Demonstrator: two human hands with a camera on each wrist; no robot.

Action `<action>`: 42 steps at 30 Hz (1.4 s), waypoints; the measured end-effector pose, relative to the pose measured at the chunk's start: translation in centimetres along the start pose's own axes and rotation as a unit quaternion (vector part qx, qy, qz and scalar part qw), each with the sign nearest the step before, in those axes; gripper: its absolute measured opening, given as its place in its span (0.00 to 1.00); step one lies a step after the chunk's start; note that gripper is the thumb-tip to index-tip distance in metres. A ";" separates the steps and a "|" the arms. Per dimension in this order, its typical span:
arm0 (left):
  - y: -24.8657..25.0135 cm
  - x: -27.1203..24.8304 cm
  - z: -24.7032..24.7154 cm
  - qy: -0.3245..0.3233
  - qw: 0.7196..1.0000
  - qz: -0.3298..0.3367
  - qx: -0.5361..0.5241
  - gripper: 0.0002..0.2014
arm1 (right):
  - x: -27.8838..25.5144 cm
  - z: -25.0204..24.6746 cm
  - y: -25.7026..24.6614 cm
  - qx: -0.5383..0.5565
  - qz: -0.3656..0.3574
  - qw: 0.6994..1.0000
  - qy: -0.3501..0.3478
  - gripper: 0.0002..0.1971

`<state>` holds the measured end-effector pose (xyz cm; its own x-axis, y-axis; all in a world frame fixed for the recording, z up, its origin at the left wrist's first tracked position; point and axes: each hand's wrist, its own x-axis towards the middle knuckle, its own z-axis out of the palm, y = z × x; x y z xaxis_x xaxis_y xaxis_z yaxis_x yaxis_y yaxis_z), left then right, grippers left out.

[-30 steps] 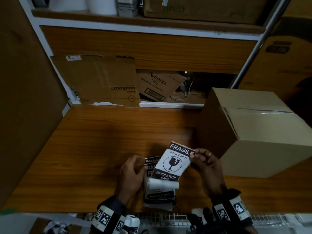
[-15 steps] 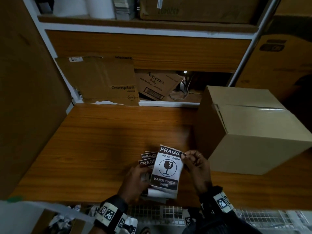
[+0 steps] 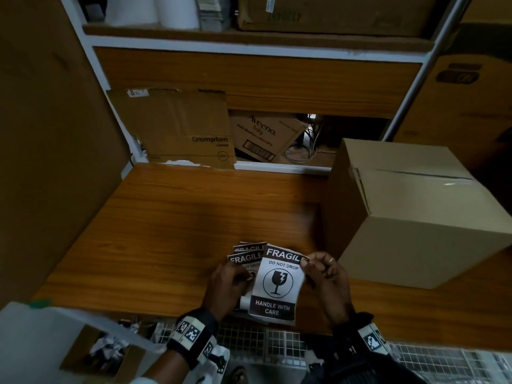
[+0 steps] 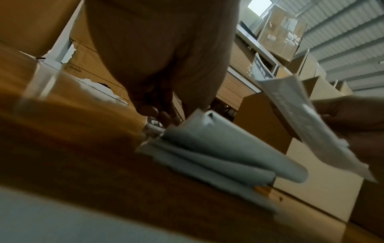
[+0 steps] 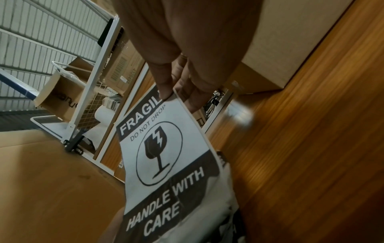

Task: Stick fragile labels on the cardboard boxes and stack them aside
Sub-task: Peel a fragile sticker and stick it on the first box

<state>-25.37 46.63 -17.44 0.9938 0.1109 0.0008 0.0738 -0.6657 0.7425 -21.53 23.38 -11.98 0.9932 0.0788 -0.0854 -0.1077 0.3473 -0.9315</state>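
1. Right now the fragile label [image 3: 278, 284] hangs by its top right corner, pinched between thumb and fingers [image 5: 166, 92] of the right hand [image 3: 327, 281], low over the near edge of the surface [image 3: 171, 223]. Its lower end meets the curled white sheets under it, so a quick pull could tear that corner or drag those sheets along.
2. Held by one corner only, the label could fold on itself if its sticky side is bare; whether the backing is fully off I cannot tell, since the left wrist view is blurred.
3. Under and left of it lies the pile of labels [image 3: 246, 257], fanned out on the surface. The left hand [image 3: 227, 286] rests on that pile with its fingers [image 4: 153, 111] bent down against the sheets; it looks like pressing rather than a pinch. If that pressure lets go, the curled backing sheets [image 4: 218, 156] could roll, or slide off the near edge.
4. To the right stands the cardboard box [image 3: 415, 212], taped shut and close to the right hand but not touching it. Its top and sides are bare, so the sticking is not yet done. A label laid from one corner may go on crooked or with creases, and the shiny tape seam may give a poorer bond than plain card.
5. Below the edge sits a bin of crumpled paper [image 3: 108, 350]; a dropped label could fall there.
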 end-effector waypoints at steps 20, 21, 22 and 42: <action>5.3 2.4 -4.5 0.028 0.992 0.009 -0.123 0.12 | -2.3 -0.6 -2.2 -0.006 -0.026 0.996 0.082 0.12; 6.8 2.1 -4.7 -0.008 0.986 0.015 -0.168 0.10 | -2.5 -0.5 -2.4 -0.005 -0.034 0.996 0.081 0.12; 8.2 2.0 -4.8 -0.044 0.980 0.017 -0.191 0.08 | -2.7 -0.6 -2.5 -0.008 -0.042 0.996 0.079 0.13; 19.8 -4.3 0.3 -0.131 0.927 -0.040 -0.349 0.09 | -9.0 -10.7 -7.6 -0.068 -0.076 0.990 0.101 0.10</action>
<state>-28.12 32.78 -2.98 0.9802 -0.1047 -0.1682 0.1677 -0.0138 0.9857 -29.17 10.04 -7.93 0.9875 -0.1575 0.0038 0.0373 0.2103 -0.9769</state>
